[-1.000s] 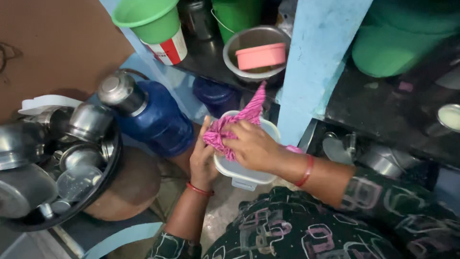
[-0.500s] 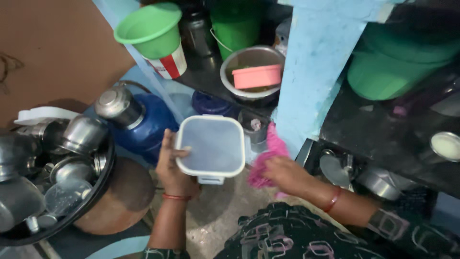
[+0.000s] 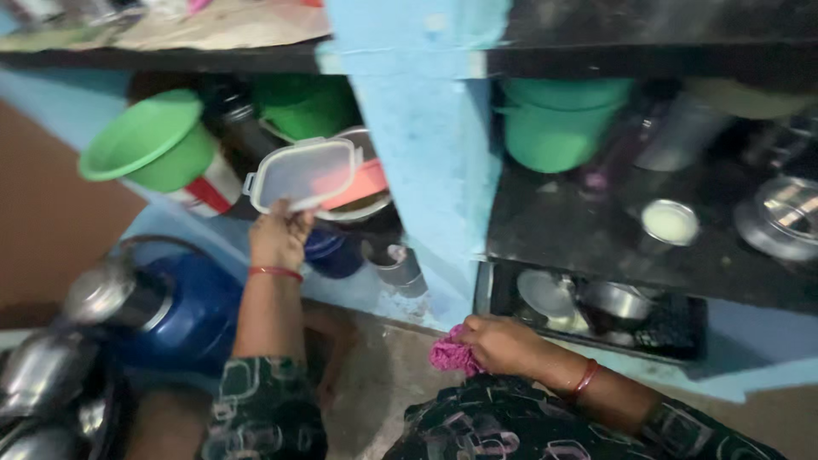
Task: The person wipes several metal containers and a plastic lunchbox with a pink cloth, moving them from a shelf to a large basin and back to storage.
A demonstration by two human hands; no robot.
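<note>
My left hand grips a clear plastic lidded container by its lower edge and holds it up in front of the left shelf opening. Just behind the container sit a steel bowl with a pink item inside it. My right hand rests low near my lap, closed around a crumpled pink cloth. Both wrists wear red bangles.
A green bucket tilts at the shelf's left. A blue pillar divides the shelves. Green tubs and steel vessels fill the right shelf. A blue water container and steel pots stand at lower left.
My left hand has lifted the container from waist height up toward the left shelf. My right hand has dropped with the pink cloth bunched in it. The view has tilted upward.
</note>
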